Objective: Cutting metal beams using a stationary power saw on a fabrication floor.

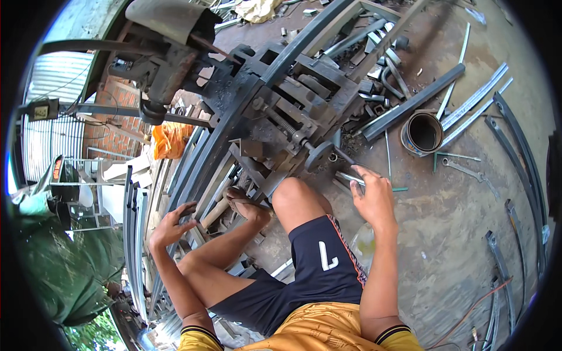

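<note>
A long, straight, dark grey metal tube (pixel 290 57) lies across the cutting machine (pixel 342 96) and sticks out past its edges. It looks smooth and a bit shiny. Beside it are a thick screw (pixel 281 121) and a round hand wheel (pixel 319 157). The right hand (pixel 373 202) is near the wheel, its fingers bent; I can't tell if they grip anything. The left hand (pixel 168 230) has its fingers spread, holding nothing, near more long tubes (pixel 190 167).

The floor (pixel 445 225) is grey and stained. A rusty can (pixel 410 146) and a wrench (pixel 468 171) sit there near the machine's right edge. Behind stands a brick wall (pixel 111 123).
</note>
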The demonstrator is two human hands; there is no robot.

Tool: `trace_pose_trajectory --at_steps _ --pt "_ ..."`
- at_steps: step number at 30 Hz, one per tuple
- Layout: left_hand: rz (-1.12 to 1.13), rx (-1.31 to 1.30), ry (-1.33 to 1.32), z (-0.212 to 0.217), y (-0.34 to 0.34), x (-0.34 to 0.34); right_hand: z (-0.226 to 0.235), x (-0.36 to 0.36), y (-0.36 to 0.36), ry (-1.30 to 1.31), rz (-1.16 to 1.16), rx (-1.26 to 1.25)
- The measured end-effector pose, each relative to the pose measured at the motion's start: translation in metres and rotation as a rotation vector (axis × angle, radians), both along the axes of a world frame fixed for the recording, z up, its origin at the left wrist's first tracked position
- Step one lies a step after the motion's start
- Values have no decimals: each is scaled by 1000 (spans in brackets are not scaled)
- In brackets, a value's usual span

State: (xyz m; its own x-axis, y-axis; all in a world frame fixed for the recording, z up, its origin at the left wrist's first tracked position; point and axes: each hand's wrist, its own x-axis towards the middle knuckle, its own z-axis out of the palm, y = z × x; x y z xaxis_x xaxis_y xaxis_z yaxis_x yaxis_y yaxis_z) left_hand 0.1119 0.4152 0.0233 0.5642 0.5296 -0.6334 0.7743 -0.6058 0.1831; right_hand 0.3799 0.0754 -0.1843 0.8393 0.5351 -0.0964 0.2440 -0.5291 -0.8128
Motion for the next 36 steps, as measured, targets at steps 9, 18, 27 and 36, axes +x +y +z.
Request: trace_pose_trajectory --at_steps 9,18,27,36 --pt "58 -22 -28 -3 6 5 -5 3 0 0 -17 3" --pt "71 -29 -16 -7 10 -1 -4 5 0 1 -22 9" --pt "45 18 26 0 3 6 3 10 -2 35 -15 55" --pt "37 87 13 3 1 -2 -1 12 -6 14 -23 37"
